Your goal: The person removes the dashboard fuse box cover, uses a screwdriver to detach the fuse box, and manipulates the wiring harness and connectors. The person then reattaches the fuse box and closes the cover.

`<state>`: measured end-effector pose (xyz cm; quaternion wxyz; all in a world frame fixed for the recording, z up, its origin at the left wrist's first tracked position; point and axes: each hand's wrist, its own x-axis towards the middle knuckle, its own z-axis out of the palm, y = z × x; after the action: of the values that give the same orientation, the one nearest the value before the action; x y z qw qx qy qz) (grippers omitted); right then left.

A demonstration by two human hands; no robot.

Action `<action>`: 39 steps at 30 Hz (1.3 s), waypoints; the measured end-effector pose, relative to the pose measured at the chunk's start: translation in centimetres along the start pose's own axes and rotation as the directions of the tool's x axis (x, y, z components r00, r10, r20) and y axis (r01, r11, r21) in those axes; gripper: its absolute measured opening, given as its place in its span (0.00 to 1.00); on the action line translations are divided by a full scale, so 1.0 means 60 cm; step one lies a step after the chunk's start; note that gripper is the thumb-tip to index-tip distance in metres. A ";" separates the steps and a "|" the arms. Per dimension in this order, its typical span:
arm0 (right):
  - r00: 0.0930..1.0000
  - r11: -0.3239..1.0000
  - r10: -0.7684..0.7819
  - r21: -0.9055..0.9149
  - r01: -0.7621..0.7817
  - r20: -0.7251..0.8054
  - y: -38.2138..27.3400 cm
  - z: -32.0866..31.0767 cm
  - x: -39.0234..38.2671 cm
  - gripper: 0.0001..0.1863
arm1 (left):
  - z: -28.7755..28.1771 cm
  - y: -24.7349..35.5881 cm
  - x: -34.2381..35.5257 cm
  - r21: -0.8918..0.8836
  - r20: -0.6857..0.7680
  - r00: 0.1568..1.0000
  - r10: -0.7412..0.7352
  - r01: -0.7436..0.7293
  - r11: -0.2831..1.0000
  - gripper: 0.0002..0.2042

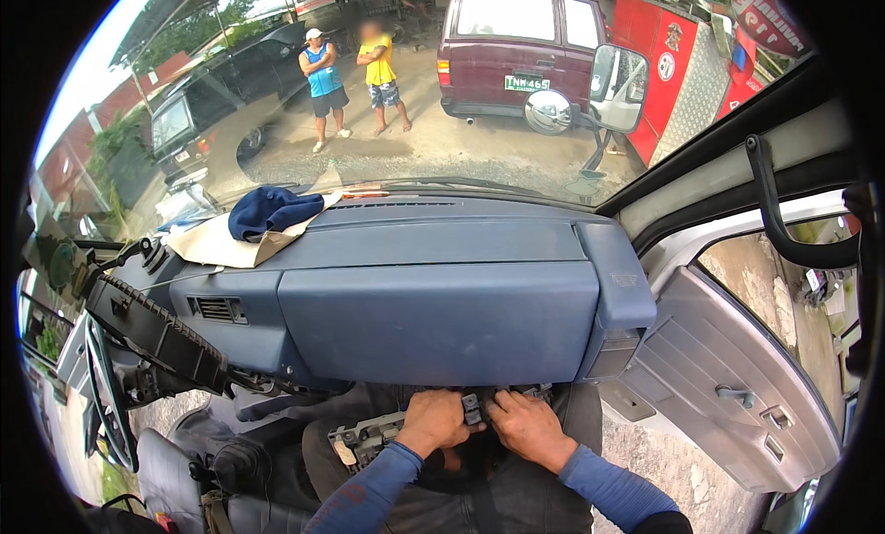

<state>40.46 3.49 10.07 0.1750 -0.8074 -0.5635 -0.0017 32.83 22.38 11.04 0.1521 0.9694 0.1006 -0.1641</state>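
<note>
My left hand (435, 421) is closed beneath the dashboard, its fingertips at a small dark block (472, 409) that looks like a plastic connector. Close by on the other side, my right hand (530, 429) is closed too, fingers bent down toward the same spot; what they pinch is hidden. A pale, slotted bracket-like part (376, 438) lies across my lap, and its middle runs out of sight behind my left hand. Both forearms wear blue sleeves.
Above my hands juts the blue dashboard (433, 317), with a dark blue cloth (270, 213) on cardboard (205, 243). The steering wheel (112, 409) and gear lever boot (240, 464) are at left. At right the door (728, 377) stands open. Two people stand outside beyond the windshield.
</note>
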 end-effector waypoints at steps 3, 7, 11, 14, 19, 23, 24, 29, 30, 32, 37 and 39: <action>0.999 0.999 -0.034 -0.018 0.034 -0.035 0.005 0.002 -0.002 0.18 | -0.001 0.002 0.002 -0.007 0.001 1.000 -0.007 0.007 1.000 0.27; 0.994 0.994 -0.095 -0.066 0.091 -0.059 0.007 0.011 -0.008 0.19 | -0.001 0.002 0.001 -0.006 -0.006 1.000 0.010 -0.010 1.000 0.26; 0.994 0.994 -0.099 -0.055 0.096 -0.052 0.006 0.008 -0.004 0.19 | -0.003 -0.001 0.001 -0.007 -0.003 1.000 0.007 -0.007 1.000 0.25; 0.994 0.994 -0.096 -0.057 0.093 -0.049 0.008 0.011 -0.007 0.19 | 0.000 -0.001 0.002 -0.015 0.001 1.000 0.002 -0.002 1.000 0.25; 0.989 0.993 -0.105 -0.068 0.098 -0.104 0.007 0.017 -0.013 0.18 | 0.012 -0.009 0.002 -0.049 -0.056 0.998 0.033 -0.036 0.998 0.28; 0.997 0.998 -0.058 -0.024 0.057 -0.060 0.004 0.002 -0.006 0.15 | 0.011 -0.009 -0.001 -0.045 -0.069 0.997 0.041 -0.044 0.998 0.28; 0.999 0.999 -0.039 0.000 0.040 -0.035 0.004 0.001 -0.003 0.15 | 0.007 -0.009 -0.001 -0.051 -0.055 0.998 0.036 -0.039 0.998 0.28; 0.991 0.996 -0.084 -0.032 0.081 -0.104 0.003 0.004 -0.009 0.11 | 0.002 -0.004 -0.001 -0.040 -0.034 0.999 0.042 -0.044 0.998 0.28; 0.986 0.994 -0.103 -0.045 0.098 -0.128 0.003 0.007 -0.011 0.10 | 0.000 -0.003 -0.002 -0.035 -0.020 0.999 0.039 -0.040 0.999 0.28; 0.989 0.996 -0.082 -0.030 0.078 -0.125 0.002 0.008 -0.010 0.10 | 0.001 -0.003 -0.003 -0.039 -0.026 0.999 0.038 -0.039 0.998 0.28; 0.995 0.997 -0.076 0.002 0.076 -0.067 0.007 0.003 -0.001 0.10 | 0.003 -0.009 -0.002 -0.033 -0.026 0.999 0.041 -0.042 0.999 0.29; 0.993 0.995 -0.102 -0.030 0.100 -0.068 0.008 0.006 -0.005 0.11 | 0.000 -0.006 -0.001 -0.024 -0.008 1.000 0.031 -0.031 0.999 0.29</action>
<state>40.75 3.17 9.56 0.1832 -0.7797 -0.5970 -0.0459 32.69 22.69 10.95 0.1658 0.9696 0.0882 -0.1570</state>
